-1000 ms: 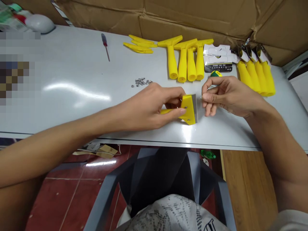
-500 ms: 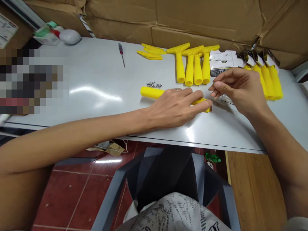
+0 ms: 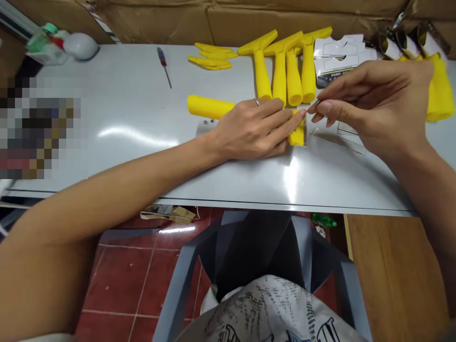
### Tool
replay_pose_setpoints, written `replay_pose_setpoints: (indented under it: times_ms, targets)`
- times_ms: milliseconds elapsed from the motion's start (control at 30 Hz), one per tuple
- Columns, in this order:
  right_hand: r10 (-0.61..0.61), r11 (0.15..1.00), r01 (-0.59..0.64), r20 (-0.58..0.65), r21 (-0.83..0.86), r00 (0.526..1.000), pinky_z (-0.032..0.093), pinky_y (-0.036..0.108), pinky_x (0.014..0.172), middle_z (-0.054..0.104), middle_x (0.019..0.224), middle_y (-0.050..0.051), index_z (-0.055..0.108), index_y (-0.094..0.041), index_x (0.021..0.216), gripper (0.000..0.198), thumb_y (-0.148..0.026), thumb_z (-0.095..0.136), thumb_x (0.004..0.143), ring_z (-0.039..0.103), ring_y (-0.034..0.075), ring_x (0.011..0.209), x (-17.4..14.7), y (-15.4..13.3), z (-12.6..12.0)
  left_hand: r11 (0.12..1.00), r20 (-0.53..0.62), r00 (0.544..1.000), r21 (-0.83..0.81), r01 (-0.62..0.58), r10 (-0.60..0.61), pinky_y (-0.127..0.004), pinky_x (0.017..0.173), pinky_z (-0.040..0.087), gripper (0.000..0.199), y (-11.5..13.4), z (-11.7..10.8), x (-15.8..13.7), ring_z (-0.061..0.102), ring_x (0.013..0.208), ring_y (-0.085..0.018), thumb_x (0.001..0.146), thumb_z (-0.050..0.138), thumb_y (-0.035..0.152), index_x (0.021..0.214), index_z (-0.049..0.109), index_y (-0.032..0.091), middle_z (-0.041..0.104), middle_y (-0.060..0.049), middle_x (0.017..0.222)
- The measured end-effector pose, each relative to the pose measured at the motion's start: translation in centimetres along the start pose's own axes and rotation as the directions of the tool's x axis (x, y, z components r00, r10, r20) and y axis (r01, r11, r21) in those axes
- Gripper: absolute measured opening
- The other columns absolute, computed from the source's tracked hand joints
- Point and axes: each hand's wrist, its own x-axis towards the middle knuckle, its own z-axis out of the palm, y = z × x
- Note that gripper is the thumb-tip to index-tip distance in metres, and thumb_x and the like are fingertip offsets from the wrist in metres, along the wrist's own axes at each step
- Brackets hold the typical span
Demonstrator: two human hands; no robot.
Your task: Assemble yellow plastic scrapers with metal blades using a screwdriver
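Note:
My left hand [image 3: 254,130] is closed over a yellow T-shaped scraper handle [image 3: 208,106] lying sideways, its round grip out to the left. The crosspiece end [image 3: 297,135] shows past my fingers, with a thin clear or brownish edge along its right side. My right hand [image 3: 370,99] is just right of that end, thumb and fingertips pinched round a tiny dark thing too small to name. A couple of small metal screws [image 3: 205,122] lie in front of the grip; my left hand may hide others. A thin clear strip [image 3: 338,141] rests below my right hand.
Several yellow T-handles [image 3: 261,71] lie at the back, beside flat yellow pieces [image 3: 210,61] and white-and-black cards [image 3: 337,57]. A screwdriver [image 3: 164,66] lies back left. More yellow handles [image 3: 440,90] are at far right. Cardboard [image 3: 249,23] stands behind the white table [image 3: 138,114].
The view has shifted. The yellow handle has moved away from me, so the screws now lie in front of it instead of behind. My right hand stays pinched near the crosspiece.

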Motion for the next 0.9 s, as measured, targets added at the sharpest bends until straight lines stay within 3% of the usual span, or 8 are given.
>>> replay_pose_setpoints:
  times_ms: [67, 167, 300, 500, 700, 900]
  targets:
    - [-0.058, 0.997, 0.059, 0.012, -0.05, 0.998, 0.07, 0.04, 0.076, 0.094, 0.092, 0.004, 0.102, -0.03, 0.096, 0.048, -0.065, 0.13, 0.08, 0.088, 0.024, 0.081, -0.1, 0.3, 0.0, 1.0, -0.017, 1.0, 0.012, -0.017, 0.018, -0.066, 0.109, 0.08, 0.066, 0.1, 0.2, 0.0, 0.09, 0.147, -0.044, 0.128, 0.04, 0.031, 0.189, 0.06, 0.016, 0.089, -0.024, 0.16]
    - [-0.107, 0.982, 0.123, 0.117, -0.142, 0.987, 0.07, 0.046, 0.084, 0.093, 0.094, 0.004, 0.103, -0.033, 0.096, 0.047, -0.077, 0.12, 0.091, 0.082, 0.025, 0.084, -0.2, 0.4, -0.3, 0.997, -0.077, 0.996, -0.063, 0.043, -0.048, -0.068, 0.108, 0.08, 0.059, 0.5, 0.1, 0.0, 0.09, 0.146, -0.045, 0.128, 0.044, 0.036, 0.176, 0.074, 0.023, 0.09, -0.018, 0.156]
    - [0.053, 0.974, 0.013, 0.284, -0.224, 0.957, 0.073, 0.053, 0.102, 0.092, 0.104, 0.006, 0.101, -0.04, 0.093, 0.049, -0.088, 0.11, 0.097, 0.08, 0.031, 0.098, -0.3, 0.0, -0.5, 0.952, -0.07, 0.974, -0.236, 0.193, -0.215, -0.073, 0.11, 0.078, 0.045, 1.2, -0.8, 0.3, 0.09, 0.143, -0.046, 0.124, 0.054, 0.046, 0.15, 0.087, 0.029, 0.091, -0.015, 0.147]
    - [0.101, 0.966, -0.032, 0.255, -0.258, 0.962, 0.072, 0.056, 0.101, 0.09, 0.103, 0.006, 0.101, -0.041, 0.091, 0.054, -0.094, 0.11, 0.091, 0.08, 0.033, 0.102, -0.4, 0.2, -0.2, 0.914, -0.035, 0.965, -0.332, 0.233, -0.258, -0.07, 0.105, 0.079, 0.038, 1.8, -1.4, 0.9, 0.088, 0.144, -0.046, 0.122, 0.057, 0.051, 0.133, 0.086, 0.028, 0.089, -0.018, 0.147]
    - [0.06, 0.947, 0.024, 0.25, -0.319, 0.966, 0.073, 0.061, 0.102, 0.091, 0.11, 0.006, 0.103, -0.044, 0.099, 0.034, -0.078, 0.106, 0.106, 0.083, 0.037, 0.107, -0.9, -0.1, -0.2, 0.88, -0.035, 0.945, -0.379, 0.287, -0.324, -0.072, 0.113, 0.077, 0.042, 1.9, -1.5, 0.8, 0.086, 0.148, -0.046, 0.123, 0.058, 0.058, 0.128, 0.087, 0.029, 0.09, -0.016, 0.146]
    - [-0.153, 0.868, 0.262, 0.276, -0.421, 0.949, 0.072, 0.059, 0.102, 0.091, 0.115, 0.009, 0.101, -0.042, 0.105, 0.02, -0.05, 0.091, 0.12, 0.084, 0.035, 0.108, -1.5, -0.3, 0.1, 0.914, -0.05, 0.951, -0.296, 0.279, -0.306, -0.072, 0.117, 0.076, 0.041, 2.0, -1.2, 0.9, 0.089, 0.144, -0.044, 0.126, 0.056, 0.048, 0.139, 0.089, 0.028, 0.092, -0.014, 0.137]
